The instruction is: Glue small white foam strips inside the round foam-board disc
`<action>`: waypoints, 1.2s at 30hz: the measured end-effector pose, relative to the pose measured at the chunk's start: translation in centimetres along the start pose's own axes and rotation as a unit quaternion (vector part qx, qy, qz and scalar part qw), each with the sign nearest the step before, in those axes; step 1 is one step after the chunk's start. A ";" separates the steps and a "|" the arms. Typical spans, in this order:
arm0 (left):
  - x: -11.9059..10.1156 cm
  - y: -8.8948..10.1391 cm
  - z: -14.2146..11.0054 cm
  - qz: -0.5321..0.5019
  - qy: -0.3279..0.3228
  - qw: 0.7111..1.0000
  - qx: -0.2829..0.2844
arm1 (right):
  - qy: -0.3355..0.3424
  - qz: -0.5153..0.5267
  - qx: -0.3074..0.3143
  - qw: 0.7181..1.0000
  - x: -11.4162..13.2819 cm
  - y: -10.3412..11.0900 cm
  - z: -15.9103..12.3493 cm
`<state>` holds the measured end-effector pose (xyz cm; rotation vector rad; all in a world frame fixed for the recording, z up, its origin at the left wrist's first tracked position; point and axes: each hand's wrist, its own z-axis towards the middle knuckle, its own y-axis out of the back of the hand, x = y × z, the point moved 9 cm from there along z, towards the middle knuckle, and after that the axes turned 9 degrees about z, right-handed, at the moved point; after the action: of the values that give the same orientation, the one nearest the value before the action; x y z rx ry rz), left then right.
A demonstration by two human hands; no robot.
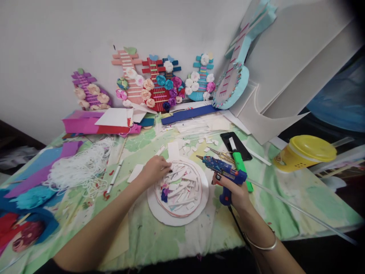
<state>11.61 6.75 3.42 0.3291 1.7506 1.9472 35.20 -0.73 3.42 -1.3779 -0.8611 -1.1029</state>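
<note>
A flat white guitar-shaped cutout (154, 211), round with a short neck, lies before me. Inside its raised ring is a heap of white paper or foam scraps, with a purple piece at the left. My left hand (155, 170) is at the upper left of the ring, fingertips drawn together against the scraps; whatever they pinch is hidden. To the right of the cutout my right hand (235, 190) grips a blue glue gun (221, 166) by its handle, nozzle pointing up and left. From the gun's back a long clear glue stick (302, 207) extends to the lower right.
Behind the gun lie scissors (221, 154), a green cutter (239, 163) and a black phone (245, 150). A yellow bucket (293, 154) stands right. White yarn (75, 171) and a pen (115, 177) lie left. Decorated guitar shapes (156, 89) lean against the wall.
</note>
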 end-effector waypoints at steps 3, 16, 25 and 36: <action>-0.2 0.2 -0.6 0.021 -0.024 0.998 -0.057 | -0.006 0.006 -0.012 1.000 -0.1 0.1 -0.1; -3.1 1.5 -1.5 0.012 -0.121 0.990 -0.067 | -0.038 0.005 -0.032 0.999 -0.8 0.6 -0.2; -2.2 1.7 0.0 -0.033 -0.085 0.996 -0.018 | 0.004 0.008 -0.013 1.000 0.2 0.0 0.0; -1.2 -0.7 7.0 -0.039 0.093 0.994 0.039 | 0.021 0.002 -0.015 1.000 -0.2 0.8 0.7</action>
<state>16.17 12.16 3.93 0.1061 1.9293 1.9100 35.98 -0.15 3.04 -1.3768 -0.8141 -1.1421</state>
